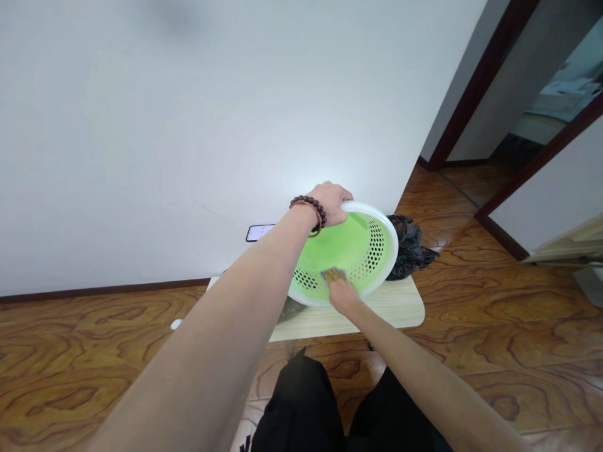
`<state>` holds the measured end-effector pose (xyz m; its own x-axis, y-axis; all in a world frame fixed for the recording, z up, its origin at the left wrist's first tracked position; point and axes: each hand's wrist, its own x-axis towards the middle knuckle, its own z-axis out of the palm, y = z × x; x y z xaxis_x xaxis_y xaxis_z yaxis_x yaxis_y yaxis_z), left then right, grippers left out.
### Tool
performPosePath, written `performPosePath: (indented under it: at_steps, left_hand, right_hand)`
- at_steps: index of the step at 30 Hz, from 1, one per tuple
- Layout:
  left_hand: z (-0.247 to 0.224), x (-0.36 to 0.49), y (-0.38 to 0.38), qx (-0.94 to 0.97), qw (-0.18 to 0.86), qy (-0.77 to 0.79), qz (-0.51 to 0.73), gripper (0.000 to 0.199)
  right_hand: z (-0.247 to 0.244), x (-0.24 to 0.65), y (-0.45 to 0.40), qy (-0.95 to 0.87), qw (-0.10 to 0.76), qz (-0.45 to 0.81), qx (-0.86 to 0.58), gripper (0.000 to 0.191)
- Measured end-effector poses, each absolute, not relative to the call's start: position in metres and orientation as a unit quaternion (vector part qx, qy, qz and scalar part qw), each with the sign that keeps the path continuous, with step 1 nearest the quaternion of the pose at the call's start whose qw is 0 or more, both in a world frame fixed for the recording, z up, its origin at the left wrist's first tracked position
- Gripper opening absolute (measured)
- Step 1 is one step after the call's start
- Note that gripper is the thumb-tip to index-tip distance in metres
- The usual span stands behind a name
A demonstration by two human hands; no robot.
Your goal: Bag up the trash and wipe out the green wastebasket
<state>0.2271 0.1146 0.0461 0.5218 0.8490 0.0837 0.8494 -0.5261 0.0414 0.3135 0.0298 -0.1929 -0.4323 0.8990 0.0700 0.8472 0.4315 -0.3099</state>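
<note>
Held the basket [392, 248] over the table [398, 302], clamping fingers of the left hand [331, 204] on its rim at twelve o'clock; pressed a cloth [341, 272] inside at six, under gathered fingers of the right hand [343, 292].

Head-worn view, forward and down.

The basket [394, 245] is over the worktop [396, 307], before the wall [235, 125], with a phone [259, 233] to its left and a bag [409, 248] just right. The left hand [332, 202] is at its far rim; inside, the right hand [343, 292] is on a cloth [325, 274].
</note>
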Motion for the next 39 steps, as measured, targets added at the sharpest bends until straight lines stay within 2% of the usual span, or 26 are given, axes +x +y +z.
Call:
performPosePath:
  at_steps: [6, 13, 19, 22, 29, 39]
  left_hand:
    - [0.048, 0.226, 0.113, -0.867, -0.007, -0.495, -0.051, 0.04]
    - [0.047, 0.227, 0.113, -0.869, -0.013, -0.493, -0.048, 0.039]
    - [0.045, 0.226, 0.114, -0.87, -0.008, -0.49, -0.052, 0.039]
    - [0.044, 0.226, 0.115, -0.868, -0.012, -0.494, -0.05, 0.039]
    - [0.044, 0.224, 0.114, -0.869, -0.017, -0.492, -0.044, 0.039]
    - [0.042, 0.228, 0.113, -0.87, -0.006, -0.49, -0.06, 0.032]
  right_hand:
    - [-0.178, 0.33, -0.023, -0.868, 0.134, 0.124, -0.462, 0.056]
    - [-0.158, 0.36, -0.061, -0.905, 0.108, 0.15, -0.384, 0.055]
    - [-0.14, 0.339, -0.022, -0.846, 0.218, 0.192, -0.448, 0.056]
    - [-0.145, 0.318, 0.018, -0.815, 0.244, 0.198, -0.486, 0.057]
    - [-0.19, 0.302, 0.045, -0.837, 0.146, 0.185, -0.494, 0.057]
    - [-0.176, 0.333, -0.013, -0.868, 0.15, 0.197, -0.43, 0.057]
